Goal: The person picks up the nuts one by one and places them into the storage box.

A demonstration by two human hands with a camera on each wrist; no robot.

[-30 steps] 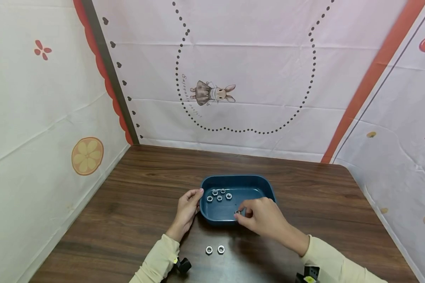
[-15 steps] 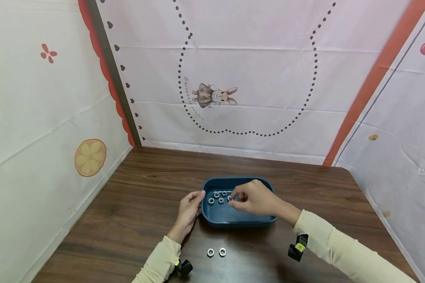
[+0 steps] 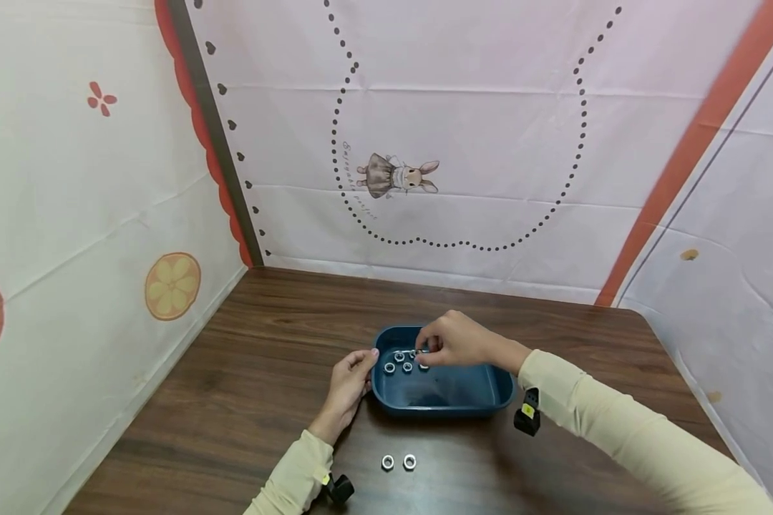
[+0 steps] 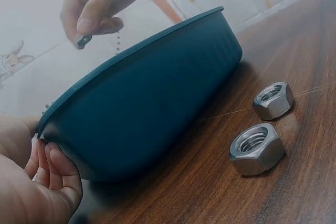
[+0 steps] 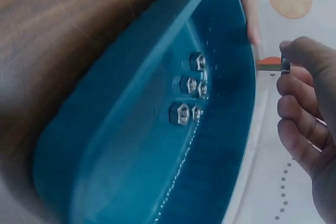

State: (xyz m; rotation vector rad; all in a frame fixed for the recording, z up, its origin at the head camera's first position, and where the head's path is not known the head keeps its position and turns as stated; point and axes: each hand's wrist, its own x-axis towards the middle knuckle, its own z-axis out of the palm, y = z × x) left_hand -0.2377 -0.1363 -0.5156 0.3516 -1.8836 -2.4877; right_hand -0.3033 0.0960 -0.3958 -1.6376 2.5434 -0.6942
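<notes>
A dark blue plastic tray (image 3: 457,388) sits on the table, with several metal hex nuts (image 5: 180,114) grouped in its left part. My left hand (image 3: 349,385) grips its left end, thumb at the rim and fingers curled against the outside. Between thumb and forefinger, my right hand (image 3: 459,339) pinches one hex nut (image 5: 285,65), held above the tray's far left part, apart from the nuts inside. In the head view that hand covers part of the group. Two more hex nuts, one (image 4: 257,149) nearer and one (image 4: 273,100) farther in the left wrist view, lie flat before the tray.
The dark wood-grain table (image 3: 283,336) extends around the tray. Printed white cloth (image 3: 489,157) hangs behind it and along both sides. Each sleeve carries a small black wrist camera (image 3: 527,413).
My right hand has moved from the tray's near side to over its far left part, still pinching the nut. The left hand keeps its grip on the tray. The head view has shifted slightly.
</notes>
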